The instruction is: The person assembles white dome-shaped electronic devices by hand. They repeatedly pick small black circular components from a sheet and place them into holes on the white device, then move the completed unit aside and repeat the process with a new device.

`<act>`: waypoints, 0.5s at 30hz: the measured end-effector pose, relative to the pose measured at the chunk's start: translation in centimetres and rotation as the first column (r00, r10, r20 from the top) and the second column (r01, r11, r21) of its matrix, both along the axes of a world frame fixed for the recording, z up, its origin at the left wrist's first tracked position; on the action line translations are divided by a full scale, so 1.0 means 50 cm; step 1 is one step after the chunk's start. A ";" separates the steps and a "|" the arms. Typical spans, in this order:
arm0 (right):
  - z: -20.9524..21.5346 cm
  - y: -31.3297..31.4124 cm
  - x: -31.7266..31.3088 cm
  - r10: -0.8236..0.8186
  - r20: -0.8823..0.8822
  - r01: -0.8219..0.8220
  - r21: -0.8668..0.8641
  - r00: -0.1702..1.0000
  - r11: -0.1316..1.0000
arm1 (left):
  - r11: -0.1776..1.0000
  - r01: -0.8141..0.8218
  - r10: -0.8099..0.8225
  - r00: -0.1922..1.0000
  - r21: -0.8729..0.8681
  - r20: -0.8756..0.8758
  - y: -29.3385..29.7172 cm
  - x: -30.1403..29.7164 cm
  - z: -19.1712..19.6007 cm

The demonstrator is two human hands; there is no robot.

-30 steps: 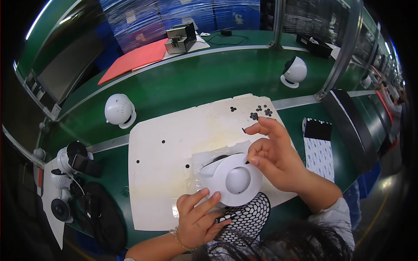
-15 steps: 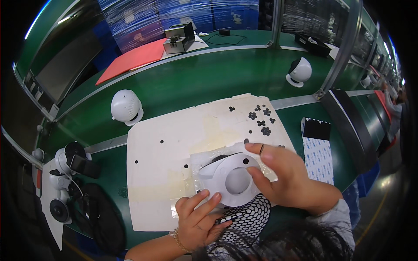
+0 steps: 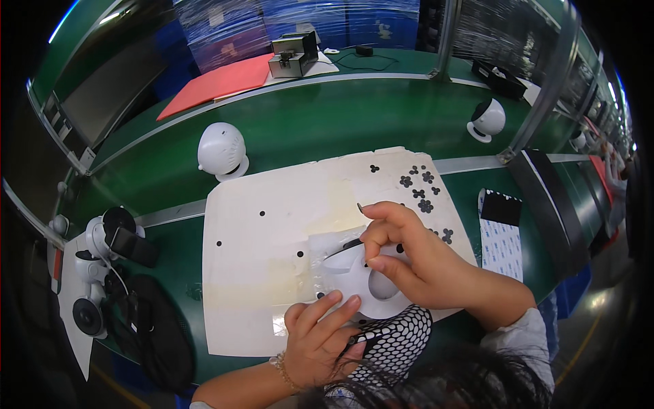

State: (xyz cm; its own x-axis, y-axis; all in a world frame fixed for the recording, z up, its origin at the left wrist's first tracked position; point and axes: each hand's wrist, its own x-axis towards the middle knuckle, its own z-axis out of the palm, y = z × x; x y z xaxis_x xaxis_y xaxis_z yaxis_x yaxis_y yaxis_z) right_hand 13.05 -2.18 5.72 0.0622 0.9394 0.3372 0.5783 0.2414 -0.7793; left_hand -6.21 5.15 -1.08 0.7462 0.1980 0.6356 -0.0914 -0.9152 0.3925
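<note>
A white camera [image 3: 344,262] lies on its side on bubble wrap [image 3: 319,249], its round, dished base [image 3: 381,310] turned up toward me. My right hand [image 3: 409,255] is over the base, fingers curled, with a small black round pad [image 3: 361,207] on the raised index fingertip. Its thumb tip is beside another black pad [image 3: 366,264] on the base; one more pad [image 3: 400,248] shows behind the hand. Two fingers of my left hand [image 3: 317,344] rest on the base's near edge. Its thumb grips a black perforated sheet [image 3: 402,341].
Under the wrap is a pale board [image 3: 245,300] dotted with black pads and pad clusters [image 3: 425,206]. White cameras [image 3: 223,150] [image 3: 488,120] stand on the green bench beyond; several more [image 3: 90,317] are at left. A patterned backing strip [image 3: 501,242] lies at right.
My right hand has shifted left over the base and its thumb and fingers have drawn closer. A pad now shows at the thumb tip. My left hand stays on the base; the view has shifted slightly.
</note>
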 end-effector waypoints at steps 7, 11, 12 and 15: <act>-0.011 0.002 -0.006 -0.040 -0.038 0.042 0.057 0.998 0.997 | 1.000 -0.008 0.008 1.000 -0.028 0.011 -0.003 0.002 0.001; -0.016 0.003 -0.005 -0.043 -0.015 0.044 0.086 0.999 0.995 | 0.999 -0.012 0.013 1.000 -0.040 0.018 -0.005 0.003 0.001; -0.015 0.002 -0.007 -0.068 0.013 0.066 0.085 0.998 0.994 | 0.999 -0.014 0.015 1.000 -0.045 0.021 -0.006 0.003 0.001; -0.005 -0.006 -0.016 -0.155 0.248 0.127 0.126 0.956 0.984 | 0.999 -0.014 0.014 1.000 -0.034 0.023 -0.005 0.004 0.004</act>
